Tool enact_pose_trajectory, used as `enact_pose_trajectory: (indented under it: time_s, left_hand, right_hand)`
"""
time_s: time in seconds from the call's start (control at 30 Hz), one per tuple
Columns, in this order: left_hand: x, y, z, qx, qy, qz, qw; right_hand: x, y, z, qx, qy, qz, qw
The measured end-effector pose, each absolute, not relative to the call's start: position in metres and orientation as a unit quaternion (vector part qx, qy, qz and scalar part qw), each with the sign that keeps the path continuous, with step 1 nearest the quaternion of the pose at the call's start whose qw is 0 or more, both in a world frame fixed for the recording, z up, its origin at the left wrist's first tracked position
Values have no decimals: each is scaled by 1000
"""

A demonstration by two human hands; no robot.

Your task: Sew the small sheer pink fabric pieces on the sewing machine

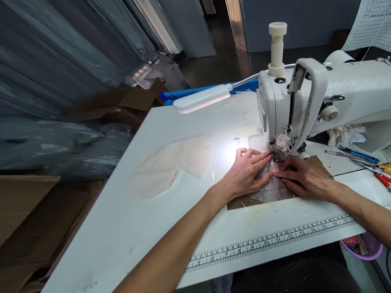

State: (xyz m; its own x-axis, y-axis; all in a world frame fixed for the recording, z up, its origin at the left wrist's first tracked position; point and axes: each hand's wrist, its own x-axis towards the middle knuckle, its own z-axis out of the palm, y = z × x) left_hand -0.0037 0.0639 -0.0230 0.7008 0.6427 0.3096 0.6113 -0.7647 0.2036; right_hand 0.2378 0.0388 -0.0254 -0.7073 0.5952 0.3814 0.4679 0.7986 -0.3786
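Note:
My left hand (249, 173) lies palm down left of the sewing machine's needle area, fingers stretched out and fingertips close to the presser foot (273, 154). It rests on a sheer whitish fabric (270, 193). From the right, my right hand (305, 179) reaches the same fabric, its fingers bent and the fingertips closed at its edge near a small pinkish label (275, 170). Beneath both hands is a brown sheet (240, 202). The white sewing machine (354, 83) stands just beyond, with a pale fabric rosette (282, 140) at its needle end.
Pale sheer fabric pieces (171, 165) lie on the white table (128, 232) to the left. A lamp (203, 97) lights the needle area. Scissors and pen-like tools (359, 155) lie at right. A printed ruler (269, 242) follows the front edge; a purple basket (365, 257) hangs below.

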Motion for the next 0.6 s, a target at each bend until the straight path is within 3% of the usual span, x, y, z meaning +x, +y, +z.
enact_pose_trajectory:
  time_s: [0.13, 0.33, 0.6]
  left_hand:
    - [-3, 61, -22, 925, 336, 175, 12]
    - [2, 57, -23, 914, 319, 221, -116]
    - [3, 57, -21, 928, 235, 280, -69]
  right_hand:
    - [238, 38, -27, -292, -919, 106, 245]
    - [238, 38, -27, -295, -920, 95, 241]
    - [236, 37, -28, -308, -915, 108, 236]
